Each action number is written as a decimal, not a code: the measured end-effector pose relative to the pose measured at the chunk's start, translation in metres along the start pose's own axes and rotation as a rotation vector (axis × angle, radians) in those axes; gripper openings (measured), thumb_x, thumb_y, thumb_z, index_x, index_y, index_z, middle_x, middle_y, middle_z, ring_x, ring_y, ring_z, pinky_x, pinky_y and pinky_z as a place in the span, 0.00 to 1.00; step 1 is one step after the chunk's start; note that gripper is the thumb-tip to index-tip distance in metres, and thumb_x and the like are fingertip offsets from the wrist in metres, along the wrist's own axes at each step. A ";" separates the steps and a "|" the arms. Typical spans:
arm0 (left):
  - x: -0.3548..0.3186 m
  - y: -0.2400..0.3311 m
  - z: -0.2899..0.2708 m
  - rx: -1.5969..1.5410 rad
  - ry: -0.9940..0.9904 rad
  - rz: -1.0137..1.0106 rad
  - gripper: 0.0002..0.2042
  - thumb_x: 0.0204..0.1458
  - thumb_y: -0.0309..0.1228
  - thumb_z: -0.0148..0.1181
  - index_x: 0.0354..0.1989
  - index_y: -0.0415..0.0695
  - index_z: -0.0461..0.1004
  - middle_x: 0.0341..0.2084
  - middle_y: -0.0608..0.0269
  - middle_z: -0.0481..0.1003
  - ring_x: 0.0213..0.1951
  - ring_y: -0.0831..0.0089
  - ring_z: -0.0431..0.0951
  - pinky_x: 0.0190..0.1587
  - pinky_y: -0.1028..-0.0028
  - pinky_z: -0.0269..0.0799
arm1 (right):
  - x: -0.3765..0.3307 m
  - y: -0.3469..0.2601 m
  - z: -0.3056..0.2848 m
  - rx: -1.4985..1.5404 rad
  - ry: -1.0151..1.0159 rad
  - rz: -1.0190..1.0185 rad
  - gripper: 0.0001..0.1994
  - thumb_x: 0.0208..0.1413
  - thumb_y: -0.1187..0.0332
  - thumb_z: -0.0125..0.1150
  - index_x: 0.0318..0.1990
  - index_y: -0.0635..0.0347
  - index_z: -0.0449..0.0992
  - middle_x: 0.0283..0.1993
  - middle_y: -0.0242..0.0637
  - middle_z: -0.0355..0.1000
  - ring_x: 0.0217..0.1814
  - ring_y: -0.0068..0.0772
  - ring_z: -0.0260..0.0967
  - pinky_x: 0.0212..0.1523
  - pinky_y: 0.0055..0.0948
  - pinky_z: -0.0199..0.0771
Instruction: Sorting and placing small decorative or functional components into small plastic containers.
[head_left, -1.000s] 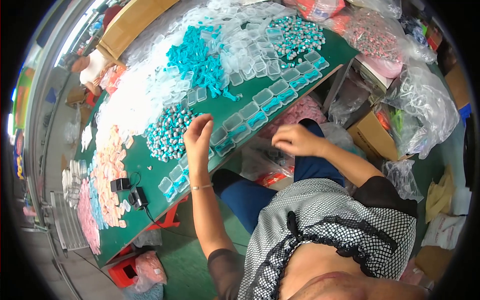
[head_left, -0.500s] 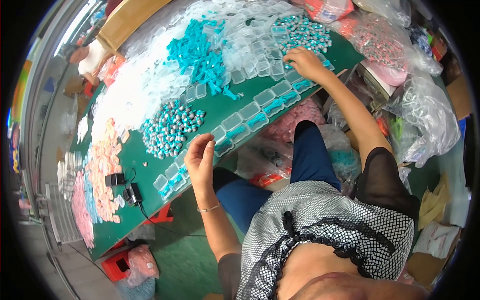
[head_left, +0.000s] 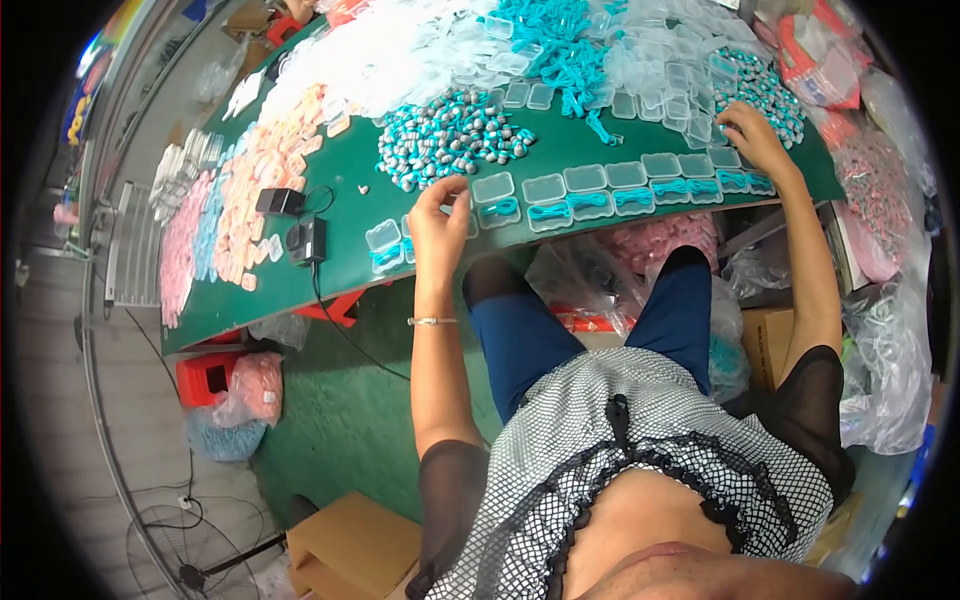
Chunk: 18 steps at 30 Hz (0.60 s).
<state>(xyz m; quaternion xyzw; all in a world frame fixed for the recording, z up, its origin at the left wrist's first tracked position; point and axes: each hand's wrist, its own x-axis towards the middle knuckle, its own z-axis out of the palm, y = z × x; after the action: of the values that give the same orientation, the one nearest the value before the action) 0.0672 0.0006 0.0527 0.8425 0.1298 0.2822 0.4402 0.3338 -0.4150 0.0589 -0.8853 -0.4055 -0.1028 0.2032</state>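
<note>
A row of small clear plastic boxes (head_left: 585, 203) with raised lids runs along the table's near edge, most with a bundle of teal cord (head_left: 632, 200) inside. Over the left part of this row is my left hand (head_left: 438, 225), its fingers curled in; whatever they may hold is hidden. My right hand (head_left: 757, 138) hovers beyond the row's right end, fingers bent and drawn together beside a heap of small teal-and-grey rounded pieces (head_left: 755, 90). Any piece in its fingertips is too small to make out. Another heap of teal-and-grey rounded pieces (head_left: 450, 135) lies beyond my left hand.
Teal cords (head_left: 555, 50) and empty clear boxes (head_left: 655, 75) are heaped on the green table (head_left: 335, 235). Peach pieces (head_left: 265, 165), pink pieces (head_left: 180, 250) and a black device (head_left: 306, 240) with a cable lie left. Filled plastic bags (head_left: 875, 200) crowd the right side.
The view has swung left, so the table sits further right and higher in it. Both hands remain near the box row, the left over its left part, the right by the far-right heap.
</note>
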 end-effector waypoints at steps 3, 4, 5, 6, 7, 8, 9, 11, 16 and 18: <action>0.017 -0.013 -0.004 0.215 0.009 0.041 0.08 0.46 0.24 0.60 0.36 0.42 0.78 0.28 0.61 0.78 0.29 0.74 0.76 0.32 0.74 0.71 | 0.001 -0.001 0.000 0.078 0.133 -0.019 0.09 0.48 0.77 0.58 0.38 0.62 0.73 0.37 0.37 0.68 0.38 0.34 0.67 0.38 0.27 0.67; 0.022 -0.014 -0.002 0.338 -0.008 0.052 0.09 0.45 0.25 0.61 0.37 0.43 0.78 0.28 0.61 0.77 0.28 0.74 0.76 0.33 0.75 0.71 | 0.001 -0.005 -0.001 0.076 0.133 -0.020 0.09 0.48 0.77 0.58 0.38 0.62 0.73 0.37 0.37 0.68 0.38 0.34 0.67 0.38 0.27 0.67; 0.027 -0.014 0.001 0.337 -0.006 0.054 0.09 0.45 0.25 0.61 0.37 0.43 0.78 0.28 0.61 0.77 0.28 0.74 0.76 0.33 0.75 0.71 | -0.002 -0.010 -0.002 0.124 0.152 0.052 0.09 0.48 0.77 0.58 0.39 0.62 0.73 0.37 0.37 0.70 0.38 0.32 0.68 0.37 0.27 0.68; 0.030 -0.016 0.005 0.418 -0.008 0.110 0.08 0.43 0.25 0.62 0.34 0.45 0.78 0.28 0.60 0.77 0.29 0.66 0.76 0.34 0.69 0.72 | -0.004 -0.020 -0.004 0.170 0.170 0.126 0.10 0.49 0.76 0.58 0.40 0.62 0.73 0.37 0.37 0.71 0.38 0.31 0.69 0.36 0.26 0.68; 0.034 -0.017 0.009 0.500 -0.009 0.169 0.07 0.42 0.25 0.62 0.32 0.46 0.79 0.29 0.59 0.76 0.31 0.58 0.77 0.35 0.63 0.72 | -0.006 -0.027 -0.005 0.168 0.174 0.125 0.10 0.49 0.76 0.58 0.40 0.62 0.73 0.37 0.37 0.71 0.38 0.31 0.69 0.36 0.26 0.68; 0.037 -0.020 0.012 0.533 -0.005 0.238 0.07 0.42 0.25 0.60 0.31 0.47 0.79 0.29 0.58 0.75 0.32 0.56 0.76 0.35 0.60 0.72 | -0.008 -0.035 -0.005 0.235 0.199 0.130 0.10 0.49 0.76 0.59 0.41 0.62 0.73 0.36 0.35 0.71 0.37 0.28 0.69 0.36 0.24 0.68; 0.040 -0.022 0.015 0.531 -0.004 0.242 0.07 0.42 0.25 0.60 0.31 0.47 0.79 0.29 0.58 0.75 0.32 0.56 0.76 0.35 0.60 0.72 | -0.010 -0.042 -0.006 0.300 0.225 0.137 0.10 0.49 0.76 0.59 0.41 0.62 0.73 0.36 0.34 0.71 0.36 0.24 0.68 0.36 0.22 0.67; 0.045 -0.026 0.017 0.680 -0.083 0.247 0.07 0.42 0.25 0.57 0.31 0.48 0.79 0.28 0.56 0.74 0.32 0.55 0.76 0.34 0.61 0.71 | -0.013 -0.055 -0.010 0.307 0.212 0.116 0.11 0.49 0.76 0.59 0.41 0.62 0.74 0.36 0.31 0.71 0.35 0.21 0.68 0.36 0.20 0.67; 0.049 -0.023 0.020 0.693 -0.081 0.251 0.04 0.43 0.24 0.57 0.27 0.46 0.77 0.26 0.55 0.73 0.32 0.54 0.76 0.34 0.60 0.71 | -0.024 -0.072 -0.001 0.604 0.207 0.174 0.10 0.49 0.79 0.59 0.40 0.62 0.74 0.35 0.27 0.70 0.36 0.16 0.66 0.37 0.18 0.67; 0.047 -0.026 0.016 0.566 -0.033 0.242 0.04 0.44 0.24 0.57 0.29 0.46 0.76 0.27 0.54 0.74 0.32 0.54 0.76 0.34 0.60 0.71 | -0.023 -0.082 0.005 0.807 0.167 0.224 0.11 0.49 0.81 0.59 0.41 0.63 0.72 0.36 0.25 0.68 0.37 0.14 0.64 0.37 0.15 0.66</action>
<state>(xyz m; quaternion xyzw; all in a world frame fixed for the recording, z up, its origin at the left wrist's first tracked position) 0.1156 0.0269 0.0412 0.9454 0.0948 0.2715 0.1532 0.2565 -0.3806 0.0693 -0.7620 -0.2969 0.0154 0.5753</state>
